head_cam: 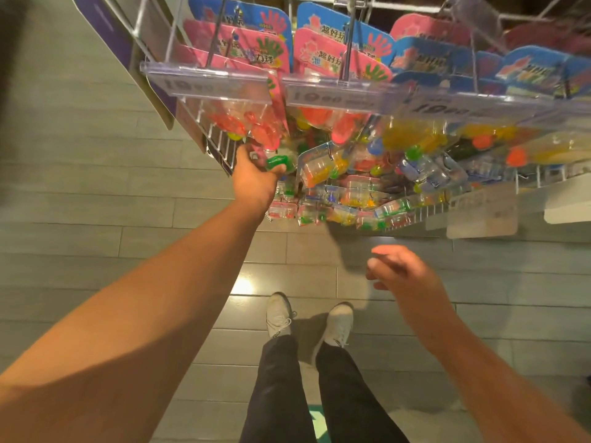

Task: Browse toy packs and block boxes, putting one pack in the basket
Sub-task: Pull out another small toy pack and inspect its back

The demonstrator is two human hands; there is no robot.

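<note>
A shop's toy aisle: rows of carded toy packs (339,55) hung from wire display hooks (347,43), with clear price-tag strips (332,97) running along the front, above a grey tiled floor (96,187).

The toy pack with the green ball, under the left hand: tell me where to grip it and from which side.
Grip the toy pack at its lower blister edge, from below and the front. It hangs from a peg among other packs, so only that end is free; the left hand grips there.
</note>
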